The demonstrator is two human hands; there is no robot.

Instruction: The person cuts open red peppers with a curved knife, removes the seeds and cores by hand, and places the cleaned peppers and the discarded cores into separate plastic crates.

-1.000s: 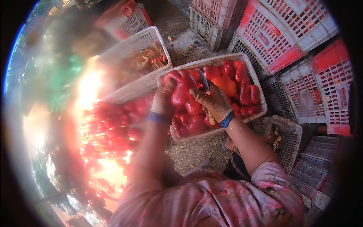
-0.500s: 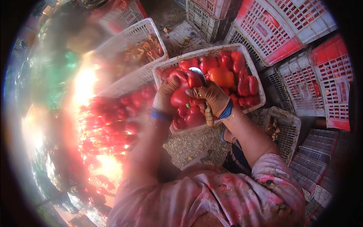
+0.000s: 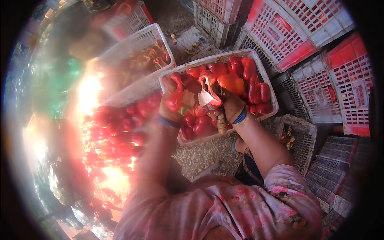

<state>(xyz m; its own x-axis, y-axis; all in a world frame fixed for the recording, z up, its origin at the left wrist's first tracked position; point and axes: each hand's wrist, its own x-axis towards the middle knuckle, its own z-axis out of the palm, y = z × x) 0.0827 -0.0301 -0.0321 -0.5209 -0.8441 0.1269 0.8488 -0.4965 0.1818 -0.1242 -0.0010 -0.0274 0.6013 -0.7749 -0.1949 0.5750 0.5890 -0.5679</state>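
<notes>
My left hand, in a soiled glove with a blue wristband, grips one opened part of a red pepper, pale inside, green stem near its bottom. My right hand, also gloved, is closed round a knife's light handle; above it an opened pepper piece shows its pale flesh, and the blade is hidden. Both hands are over a pale plastic crate packed with red peppers and an orange-red one.
Behind stands a crate of scraps. Peppers are heaped at the left, blurred by glare. Stacked red-and-white crates line the right side, with a smaller crate of trimmings by my right leg. A foot shows below.
The pepper between my hands has been split open, showing pale insides, with pieces at both hands. The blade, seen earlier at the pepper's top, is now hidden.
</notes>
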